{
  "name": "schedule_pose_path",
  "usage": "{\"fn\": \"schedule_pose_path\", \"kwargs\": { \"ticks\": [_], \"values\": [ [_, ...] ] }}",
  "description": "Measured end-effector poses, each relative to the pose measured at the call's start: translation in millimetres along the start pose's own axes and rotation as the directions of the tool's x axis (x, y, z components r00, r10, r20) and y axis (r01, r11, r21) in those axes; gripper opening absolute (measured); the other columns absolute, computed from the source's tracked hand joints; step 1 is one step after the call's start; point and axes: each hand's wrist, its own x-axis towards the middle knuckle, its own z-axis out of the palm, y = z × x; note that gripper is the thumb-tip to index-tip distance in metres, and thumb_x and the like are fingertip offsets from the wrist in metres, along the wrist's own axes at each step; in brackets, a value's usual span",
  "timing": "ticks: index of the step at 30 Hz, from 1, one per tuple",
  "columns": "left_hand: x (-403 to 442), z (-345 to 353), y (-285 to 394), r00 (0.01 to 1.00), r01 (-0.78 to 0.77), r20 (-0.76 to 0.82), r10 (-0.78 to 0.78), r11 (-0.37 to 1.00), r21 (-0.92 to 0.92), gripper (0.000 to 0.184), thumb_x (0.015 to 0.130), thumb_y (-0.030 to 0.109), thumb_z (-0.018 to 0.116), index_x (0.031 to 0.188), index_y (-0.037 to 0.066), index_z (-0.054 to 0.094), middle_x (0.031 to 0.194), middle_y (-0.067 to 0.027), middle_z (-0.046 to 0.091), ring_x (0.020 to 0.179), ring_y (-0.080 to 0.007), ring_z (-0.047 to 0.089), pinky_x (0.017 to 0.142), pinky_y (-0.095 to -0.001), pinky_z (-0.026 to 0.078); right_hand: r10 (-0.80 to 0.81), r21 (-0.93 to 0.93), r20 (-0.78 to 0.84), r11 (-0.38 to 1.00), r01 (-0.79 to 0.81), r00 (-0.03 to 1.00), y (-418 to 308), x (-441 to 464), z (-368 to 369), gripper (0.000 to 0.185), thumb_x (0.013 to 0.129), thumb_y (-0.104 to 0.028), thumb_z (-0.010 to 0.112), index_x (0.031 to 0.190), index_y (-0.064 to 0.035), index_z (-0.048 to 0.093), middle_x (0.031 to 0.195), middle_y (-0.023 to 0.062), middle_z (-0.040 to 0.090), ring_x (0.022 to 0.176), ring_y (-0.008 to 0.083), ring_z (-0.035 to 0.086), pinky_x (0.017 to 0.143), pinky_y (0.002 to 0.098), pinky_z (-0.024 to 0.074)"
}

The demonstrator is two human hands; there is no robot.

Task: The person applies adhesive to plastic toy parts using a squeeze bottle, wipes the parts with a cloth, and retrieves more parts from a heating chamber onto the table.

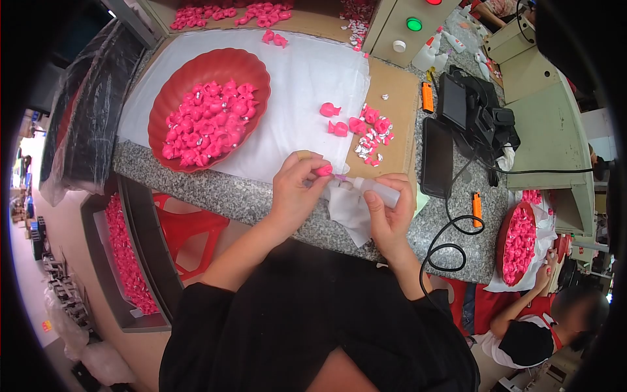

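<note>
My left hand (295, 187) pinches a small pink plastic piece (324, 170) near the counter's front edge. In my right hand (393, 212) is a translucent squeeze bottle (381, 192), its narrow tip pointing left and meeting or nearly meeting the pink piece. A crumpled white cloth (350, 212) lies just under the bottle. Beyond my hands, loose pink pieces (337, 128) rest on white paper, beside a small pile of white-and-pink bits (372, 140) on cardboard. To the left a red scalloped bowl (258, 62) holds many similar pink pieces.
A black phone-like device (437, 157), a cable (450, 238) and orange cutters (427, 97) lie on the right of the granite counter (255, 193). A drawer of pink parts (127, 255) stands at lower left. Another person (529, 333) works at the far right beside a second bowl (517, 245).
</note>
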Motion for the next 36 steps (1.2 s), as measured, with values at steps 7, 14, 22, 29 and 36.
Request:
{"fn": "schedule_pose_path", "kwargs": {
  "ticks": [7,14,22,29,36],
  "values": [
    [2,-6,2,0.996,0.056,0.080,-0.049,0.995,-0.087,0.021,0.069,-0.004,0.063,0.089,0.000,0.058,0.091,-0.0078,0.053,0.075,-0.0129,0.057,0.063,-0.0221,0.049,0.084,0.086,-0.013,0.993,-0.082,0.996,2,-2,0,0.024,0.077,-0.011,0.060,0.090,0.0027,0.045,0.087,0.0131,0.047,0.074,0.0186,0.049,0.063,0.0262,0.0406],
    [3,-14,3,0.977,0.064,0.207,-0.050,0.996,-0.063,0.023,0.072,-0.002,0.060,0.095,0.000,0.056,0.088,-0.0077,0.053,0.073,-0.0135,0.057,0.062,-0.0222,0.047,0.083,0.090,-0.005,0.993,-0.082,0.997,2,-1,-1,0.024,0.077,-0.010,0.060,0.091,0.0027,0.045,0.087,0.0124,0.047,0.074,0.0176,0.049,0.063,0.0257,0.0411],
    [6,-23,9,0.949,0.055,0.308,-0.070,0.997,0.058,0.026,0.074,-0.002,0.059,0.100,-0.001,0.056,0.087,-0.0060,0.052,0.072,-0.0096,0.053,0.063,-0.0200,0.045,0.079,0.075,0.015,0.994,-0.080,0.997,2,-1,-1,0.024,0.077,-0.009,0.059,0.091,0.0028,0.044,0.088,0.0126,0.047,0.075,0.0172,0.049,0.064,0.0256,0.0411],
    [16,-34,19,0.869,0.001,0.480,-0.116,0.972,0.233,0.027,0.074,0.004,0.058,0.101,0.002,0.055,0.085,-0.0072,0.052,0.082,-0.0179,0.049,0.070,-0.0272,0.041,0.253,0.313,0.029,0.917,-0.249,0.967,-4,4,-4,0.021,0.080,-0.009,0.057,0.092,0.0015,0.043,0.090,0.0086,0.045,0.077,0.0149,0.050,0.066,0.0241,0.0423],
    [33,-46,20,0.729,0.122,0.660,-0.181,0.983,0.135,0.027,0.075,0.003,0.054,0.103,0.003,0.055,0.089,-0.0082,0.052,0.088,-0.0213,0.046,0.075,-0.0294,0.040,0.356,0.372,0.143,0.845,-0.384,0.923,-3,10,-9,0.021,0.080,-0.010,0.057,0.094,-0.0004,0.044,0.090,0.0054,0.045,0.076,0.0128,0.051,0.066,0.0238,0.0431]
  ]
}}
